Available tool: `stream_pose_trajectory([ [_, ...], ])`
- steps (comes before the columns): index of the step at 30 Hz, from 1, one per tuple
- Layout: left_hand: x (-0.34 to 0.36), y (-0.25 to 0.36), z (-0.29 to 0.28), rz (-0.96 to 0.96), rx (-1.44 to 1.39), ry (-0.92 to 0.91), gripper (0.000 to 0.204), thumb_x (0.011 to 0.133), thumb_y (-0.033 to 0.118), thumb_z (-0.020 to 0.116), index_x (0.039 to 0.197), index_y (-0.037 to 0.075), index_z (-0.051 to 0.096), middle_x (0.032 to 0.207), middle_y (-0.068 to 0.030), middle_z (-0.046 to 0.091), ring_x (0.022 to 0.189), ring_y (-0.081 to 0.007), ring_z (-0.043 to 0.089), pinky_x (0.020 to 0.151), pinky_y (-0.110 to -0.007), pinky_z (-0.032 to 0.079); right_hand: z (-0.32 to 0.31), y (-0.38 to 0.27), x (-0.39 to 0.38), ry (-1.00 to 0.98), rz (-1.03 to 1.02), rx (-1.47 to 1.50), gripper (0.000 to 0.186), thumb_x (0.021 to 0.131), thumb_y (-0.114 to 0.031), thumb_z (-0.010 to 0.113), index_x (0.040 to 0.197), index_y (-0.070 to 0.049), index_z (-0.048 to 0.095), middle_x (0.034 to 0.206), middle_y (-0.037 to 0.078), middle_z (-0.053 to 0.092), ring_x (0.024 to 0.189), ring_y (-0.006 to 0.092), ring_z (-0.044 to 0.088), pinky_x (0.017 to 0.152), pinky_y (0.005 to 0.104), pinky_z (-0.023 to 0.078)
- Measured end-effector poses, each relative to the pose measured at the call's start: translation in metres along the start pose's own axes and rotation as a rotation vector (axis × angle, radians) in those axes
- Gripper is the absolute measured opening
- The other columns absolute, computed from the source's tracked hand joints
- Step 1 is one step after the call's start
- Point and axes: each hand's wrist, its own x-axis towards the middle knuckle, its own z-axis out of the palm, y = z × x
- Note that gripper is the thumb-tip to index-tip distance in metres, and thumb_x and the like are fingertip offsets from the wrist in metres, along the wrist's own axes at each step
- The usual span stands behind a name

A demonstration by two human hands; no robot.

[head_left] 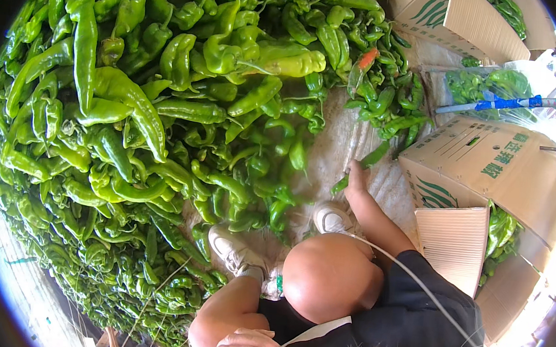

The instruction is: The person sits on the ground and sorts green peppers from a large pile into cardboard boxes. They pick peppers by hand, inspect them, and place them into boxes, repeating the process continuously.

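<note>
My right hand (355,179) is out to the front right, above a pale sheet (332,155), its fingers closed round a long green pepper (375,155). One end of the pepper shows on either side of the fist. Low in the view, my left hand (244,346) rests on my left leg with its fingers stretched out and nothing in them. To the left rises a large heap of green peppers (137,115). A smaller pile of green peppers (389,107), with one partly red pepper (366,62), lies beyond my right hand.
Cardboard boxes (510,170) with green peppers stand on the right. Behind them is a clear plastic bag of peppers (497,90), crossed by a metal bar wrapped in blue tape (505,104). My white shoes (235,249) stand at the heap's edge. A thin cable (408,267) crosses my right arm.
</note>
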Motion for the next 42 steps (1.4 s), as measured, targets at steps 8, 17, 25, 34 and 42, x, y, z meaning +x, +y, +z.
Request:
stream_pose_trajectory([
  [8, 0.010, 0.013, -0.005, -0.158, -0.106, -0.058, 0.043, 0.086, 0.016, 0.053, 0.118, -0.012, 0.048, 0.114, -0.0274, 0.055, 0.107, -0.0363, 0.051, 0.098, -0.054, 0.035, 0.025, -0.135, 0.040, 0.721, -0.396, -0.851, 0.055, 0.075, -0.020, 0.075, 0.116, 0.004, 0.048, 0.123, 0.022, 0.056, 0.107, 0.0335, 0.058, 0.095, 0.0435, 0.045],
  [17, 0.006, 0.024, 0.007, -0.089, -0.055, 0.019, 0.046, 0.084, 0.016, 0.053, 0.120, -0.012, 0.048, 0.112, -0.0273, 0.055, 0.102, -0.0357, 0.053, 0.096, -0.052, 0.036, 0.026, -0.081, 0.045, 0.293, -0.621, -0.131, 0.069, 0.068, -0.023, 0.079, 0.124, 0.002, 0.047, 0.120, 0.024, 0.055, 0.114, 0.0424, 0.049, 0.098, 0.0472, 0.042],
  [25, -0.046, 0.012, 0.020, -0.179, 0.028, -0.072, 0.049, 0.086, 0.020, 0.055, 0.127, -0.006, 0.046, 0.120, -0.0222, 0.053, 0.112, -0.0330, 0.048, 0.100, -0.049, 0.033, -0.008, -0.106, 0.038, 0.426, -0.632, -1.326, 0.064, 0.071, -0.026, 0.076, 0.129, -0.018, 0.051, 0.136, 0.017, 0.032, 0.123, 0.0386, 0.038, 0.101, 0.0444, 0.040],
  [34, -0.046, 0.016, 0.037, -0.148, 0.164, 0.043, 0.040, 0.090, 0.020, 0.053, 0.117, -0.010, 0.052, 0.108, -0.0253, 0.059, 0.102, -0.0335, 0.055, 0.095, -0.045, 0.040, -0.011, -0.121, 0.001, 0.379, -0.782, -1.666, 0.047, 0.074, -0.024, 0.074, 0.120, -0.023, 0.060, 0.136, 0.008, 0.044, 0.125, 0.0313, 0.036, 0.096, 0.0445, 0.043],
  [42, -0.004, 0.050, 0.049, -0.087, 0.723, -0.025, 0.036, 0.084, 0.015, 0.063, 0.116, -0.002, 0.061, 0.117, -0.0194, 0.062, 0.097, -0.0251, 0.064, 0.089, -0.035, 0.049, -0.007, -0.203, -0.226, -0.739, -0.942, -0.383, 0.030, 0.084, -0.020, 0.074, 0.108, -0.004, 0.064, 0.083, 0.005, 0.067, 0.072, 0.0158, 0.061, 0.064, 0.0303, 0.049],
])
